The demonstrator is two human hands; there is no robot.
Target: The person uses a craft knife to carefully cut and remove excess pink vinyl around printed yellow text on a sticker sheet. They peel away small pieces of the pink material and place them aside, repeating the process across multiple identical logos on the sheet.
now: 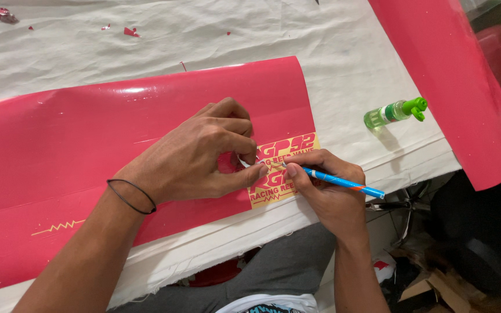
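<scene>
Closest below me, my left hand (204, 153) pinches a thin, floppy strip of pink vinyl (88, 145) beside my fingertips, while my right hand (326, 185) grips the blue pen-knife (343, 182), so I judge it tears easily.

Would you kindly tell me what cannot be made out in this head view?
- Tip of the blue tool: hidden by the right hand.
- Part of the yellow decal: covered by the left hand.
- Red sheet: cut off by the left edge.
</scene>
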